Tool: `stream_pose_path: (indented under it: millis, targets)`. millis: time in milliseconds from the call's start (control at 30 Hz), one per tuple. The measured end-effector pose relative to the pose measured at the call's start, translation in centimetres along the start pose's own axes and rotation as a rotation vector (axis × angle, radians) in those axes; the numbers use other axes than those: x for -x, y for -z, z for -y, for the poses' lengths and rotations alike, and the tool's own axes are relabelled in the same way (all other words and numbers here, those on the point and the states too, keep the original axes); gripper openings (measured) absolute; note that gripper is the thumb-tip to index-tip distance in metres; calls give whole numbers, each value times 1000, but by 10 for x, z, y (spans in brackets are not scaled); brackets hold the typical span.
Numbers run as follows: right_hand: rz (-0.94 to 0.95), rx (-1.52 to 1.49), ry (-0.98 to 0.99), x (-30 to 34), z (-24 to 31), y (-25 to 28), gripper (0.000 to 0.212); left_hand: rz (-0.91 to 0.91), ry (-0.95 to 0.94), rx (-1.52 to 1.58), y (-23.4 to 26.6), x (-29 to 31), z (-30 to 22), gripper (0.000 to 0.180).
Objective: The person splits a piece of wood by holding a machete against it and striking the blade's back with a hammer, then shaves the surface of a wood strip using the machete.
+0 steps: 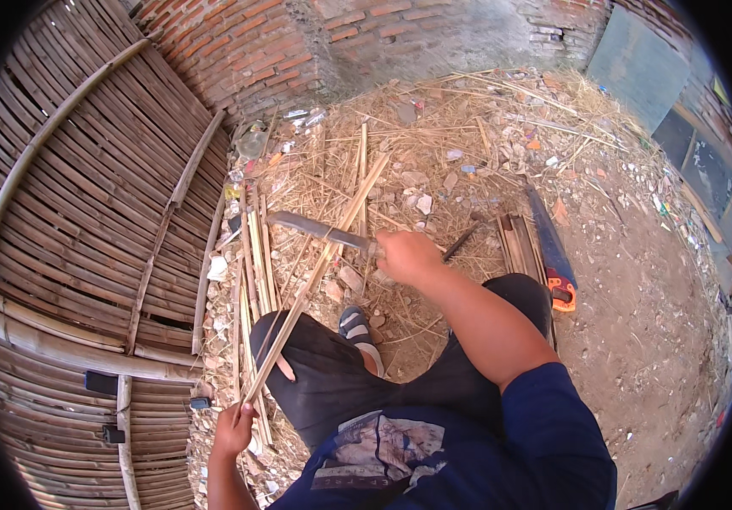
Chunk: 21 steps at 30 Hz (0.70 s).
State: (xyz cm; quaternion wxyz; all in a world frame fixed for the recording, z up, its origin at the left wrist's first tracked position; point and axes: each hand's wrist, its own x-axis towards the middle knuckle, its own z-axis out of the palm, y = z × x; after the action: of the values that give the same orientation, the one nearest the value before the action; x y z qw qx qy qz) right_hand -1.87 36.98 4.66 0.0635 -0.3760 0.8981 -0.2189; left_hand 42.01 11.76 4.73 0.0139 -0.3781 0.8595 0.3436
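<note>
My left hand (pixel 234 432) is closed around the lower end of a long pale bamboo strip (pixel 299 308). The strip slants up and away across my bent left leg (pixel 315 365). In my right hand (pixel 408 257) is the handle of a machete (pixel 319 229); its blade points left and crosses the strip near the upper part. Whether the edge touches or cuts into the strip, I cannot tell. More bamboo strips (pixel 257 246) lie on the ground to the left of my leg.
By my right knee lie a bundle of split bamboo (pixel 516 246) and a handsaw (pixel 544 229) with an orange handle. A bamboo slat fence (pixel 85 204) stands left, a brick wall (pixel 247 51) behind, flat panels (pixel 642 72) far right. Straw, stones and litter cover the ground.
</note>
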Motion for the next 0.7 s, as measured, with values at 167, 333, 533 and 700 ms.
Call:
stream_pose_path:
  millis: [167,333,533,700]
  targets:
    - [-58,125,387,4,8,-21,28,-38,-47,-103,8,-5,42,44]
    - [-148,-93,-349,-33,-69,7,31,-158,-161,-299,45,28,76,53]
    - [-392,-646,-711,-56,-137,-16,48,-207,-119,-325,45,45,50,50]
    - [-482,-991,-560,-54,-119,-16,41,-258,-84,-208,18,20,33,46]
